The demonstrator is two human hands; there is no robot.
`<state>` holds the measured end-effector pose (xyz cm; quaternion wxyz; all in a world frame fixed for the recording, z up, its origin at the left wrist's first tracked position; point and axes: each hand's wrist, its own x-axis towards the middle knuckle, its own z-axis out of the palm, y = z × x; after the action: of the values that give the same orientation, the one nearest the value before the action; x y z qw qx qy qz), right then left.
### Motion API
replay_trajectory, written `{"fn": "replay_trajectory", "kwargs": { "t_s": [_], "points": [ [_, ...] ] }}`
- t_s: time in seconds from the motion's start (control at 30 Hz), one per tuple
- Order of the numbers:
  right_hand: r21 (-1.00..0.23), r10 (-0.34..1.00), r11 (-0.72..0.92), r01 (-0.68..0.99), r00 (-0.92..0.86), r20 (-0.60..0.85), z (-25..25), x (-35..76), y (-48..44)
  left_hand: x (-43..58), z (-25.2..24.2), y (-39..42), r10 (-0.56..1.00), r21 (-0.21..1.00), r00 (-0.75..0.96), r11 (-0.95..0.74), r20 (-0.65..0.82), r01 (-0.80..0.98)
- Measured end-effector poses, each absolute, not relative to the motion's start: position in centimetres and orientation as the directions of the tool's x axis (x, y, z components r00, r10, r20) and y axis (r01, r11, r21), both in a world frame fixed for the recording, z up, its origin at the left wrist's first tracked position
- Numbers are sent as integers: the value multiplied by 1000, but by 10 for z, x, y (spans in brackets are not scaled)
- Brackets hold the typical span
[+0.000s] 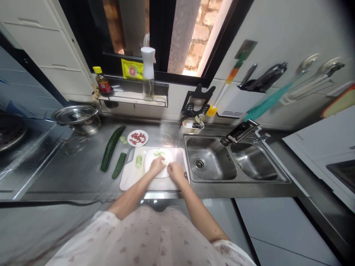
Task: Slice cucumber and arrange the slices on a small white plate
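Over a white plate (149, 157) on the cutting board (130, 181), my left hand (157, 165) is closed in a pinch, with a small pale-green cucumber slice (165, 162) at its fingertips. Close beside it on the right, my right hand (175, 173) also has its fingers pinched together; what they hold is too small to make out. Several cucumber slices (159, 153) lie at the far part of the plate. A row of overlapping cucumber slices (139, 161) rests on the board to the left of the plate.
Left of the board lie a long cucumber (111, 149) and a cut cucumber piece (119, 166). Behind stands a small plate of chopped red bits (138, 138). A double sink (213, 159) adjoins on the right. A lidded steel pot (85, 122) stands at the back left.
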<state>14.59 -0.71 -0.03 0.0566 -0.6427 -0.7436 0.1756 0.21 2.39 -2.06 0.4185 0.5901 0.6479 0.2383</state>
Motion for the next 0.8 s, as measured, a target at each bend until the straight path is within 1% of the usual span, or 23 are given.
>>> {"fn": "replay_trajectory", "kwargs": {
  "t_s": [0.2, 0.3, 0.47, 0.57, 0.63, 0.8],
  "points": [
    [-252, 973, 181, 951, -210, -95, -2, 149, -15, -1, -13, 15, 968, 738, 157, 38, -194, 673],
    [-207, 965, 218, 954, -242, -101, -4, 151, -20, -2, -13, 11, 969, 691, 177, -9, -172, 723],
    [-139, 963, 222, 965, -240, -127, -5, 149, -23, -2, -15, 6, 973, 681, 167, -14, -159, 732],
    [-134, 964, 214, 968, -231, -132, -5, 147, -23, -2, -17, 3, 977, 699, 154, -7, -148, 715],
    [-138, 965, 209, 968, -227, -128, -5, 146, -25, -1, -17, 1, 977, 688, 153, -10, -147, 726],
    [-95, 971, 213, 972, -222, -93, -7, 147, -31, 2, -16, 1, 971, 548, 160, -38, -177, 835]
  ]
}}
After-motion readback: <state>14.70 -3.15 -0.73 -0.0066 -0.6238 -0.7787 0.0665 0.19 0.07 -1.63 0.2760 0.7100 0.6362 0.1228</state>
